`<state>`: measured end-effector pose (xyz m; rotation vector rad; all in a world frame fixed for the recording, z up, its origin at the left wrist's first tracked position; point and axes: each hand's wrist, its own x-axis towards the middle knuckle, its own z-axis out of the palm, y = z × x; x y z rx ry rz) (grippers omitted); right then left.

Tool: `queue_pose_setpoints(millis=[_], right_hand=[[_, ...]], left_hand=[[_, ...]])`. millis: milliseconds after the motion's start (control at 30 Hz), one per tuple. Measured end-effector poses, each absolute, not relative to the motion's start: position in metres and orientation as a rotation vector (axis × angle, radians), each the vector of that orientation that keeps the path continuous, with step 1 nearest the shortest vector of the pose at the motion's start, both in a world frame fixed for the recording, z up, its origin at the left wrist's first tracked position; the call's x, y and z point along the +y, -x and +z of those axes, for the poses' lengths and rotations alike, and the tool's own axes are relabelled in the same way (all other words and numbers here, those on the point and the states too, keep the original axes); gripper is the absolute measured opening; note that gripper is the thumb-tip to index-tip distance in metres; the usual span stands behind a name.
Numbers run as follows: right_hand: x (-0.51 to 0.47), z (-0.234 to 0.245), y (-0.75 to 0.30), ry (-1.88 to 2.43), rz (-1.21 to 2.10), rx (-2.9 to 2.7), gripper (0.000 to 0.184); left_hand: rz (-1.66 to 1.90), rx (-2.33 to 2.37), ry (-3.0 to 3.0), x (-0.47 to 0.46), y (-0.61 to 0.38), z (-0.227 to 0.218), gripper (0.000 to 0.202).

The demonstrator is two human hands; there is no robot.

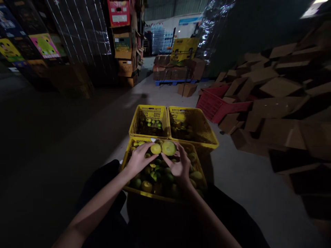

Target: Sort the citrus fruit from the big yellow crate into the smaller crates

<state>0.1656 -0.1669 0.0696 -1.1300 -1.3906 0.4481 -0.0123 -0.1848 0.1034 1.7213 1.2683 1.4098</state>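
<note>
Between the thumb and fingers of my left hand (139, 159) is a small yellow citrus fruit (156, 148). My right hand (180, 166) grips a larger yellow-green citrus fruit (169, 147), held right beside the smaller one. Both fruits are above the near yellow crate (165, 198), which is full of green and yellow citrus of mixed sizes. Behind it stand two more yellow crates. The far left crate (134, 126) has several small green fruits in it, and the far right crate (208, 132) holds some yellowish ones in shadow.
On the right lies a big heap of flattened and open cardboard boxes (279, 106), with a red crate (213, 105) at its edge. Stacked cartons (125, 67) rise at the back left. Farther back, a blue pallet (176, 82) bears boxes. My legs flank the near crate.
</note>
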Motion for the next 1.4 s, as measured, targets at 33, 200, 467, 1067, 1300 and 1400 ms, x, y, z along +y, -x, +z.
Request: queue_pose_setpoints(millis=[33,200,467,1067,1300,1400], right_hand=[[-0.167,0.069,-0.165,1.122,0.414,-1.4,0.055],[-0.168,0.073,-0.165,1.147,0.37,-1.417,0.056],[-0.168,0.076,-0.17,1.121,0.474,-1.382,0.058],[-0.165,0.093,-0.183,0.832,1.176,-1.063,0.044],[-0.163,0.085,-0.182,0.894,1.275,-0.92,0.041],[-0.164,0.086,-0.18,0.903,1.314,-0.881,0.037]], left_hand=[[1.407,1.25,-1.737,-0.186,0.012,0.104,0.035],[1.458,1.229,-1.757,-0.187,0.012,0.104,0.035],[1.51,1.122,-1.801,-0.179,0.014,0.103,0.04],[1.509,0.842,-0.874,-0.167,0.009,0.107,0.033],[1.542,0.877,-0.63,-0.166,-0.002,0.106,0.036],[1.521,0.917,-0.65,-0.168,-0.005,0.107,0.041]])
